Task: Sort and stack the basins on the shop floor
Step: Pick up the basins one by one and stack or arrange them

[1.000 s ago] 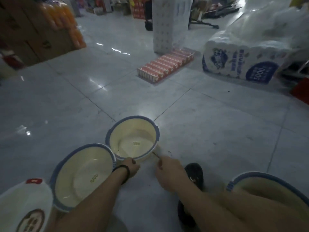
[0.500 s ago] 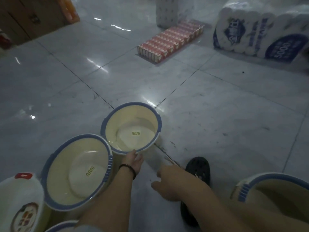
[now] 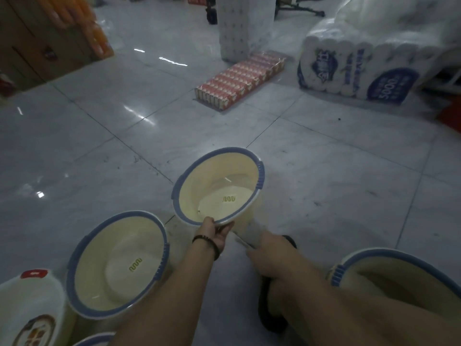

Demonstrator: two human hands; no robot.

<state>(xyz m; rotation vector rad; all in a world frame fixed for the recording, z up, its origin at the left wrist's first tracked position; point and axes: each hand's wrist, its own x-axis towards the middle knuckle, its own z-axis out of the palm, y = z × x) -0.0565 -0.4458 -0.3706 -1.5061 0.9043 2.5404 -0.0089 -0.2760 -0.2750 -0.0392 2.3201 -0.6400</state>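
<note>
1. while your left hand is closed on the near rim of the cream basin, that basin sits tilted with its mouth toward you, over the tiled floor; whether its base is clear of the tiles is not plain. risk: a one-point hold on a wide, smooth rim, so the basin could swing, slip out and clatter down.
2. right hand: back to the camera, curled on the near end of a pale strip that runs under the held basin; what the strip is cannot be told. risk: a hard pull against the left hand's hold could jerk the rim free or tear the strip.
3. floor basin: same cream and blue, upright, just left of your left forearm, apart from the held one. risk: if the sizes differ, nesting them could jam; match the rims first.
4. right-side basin: beside your leg, partly hidden. risk: a shift of the knee could tip it.
5. white basin, red label, lower left: a different sort. risk: setting the cream one into it would spoil the sorting.
6. black shoe: near the right hand. risk: a dropped basin could land on or beside it.
</note>
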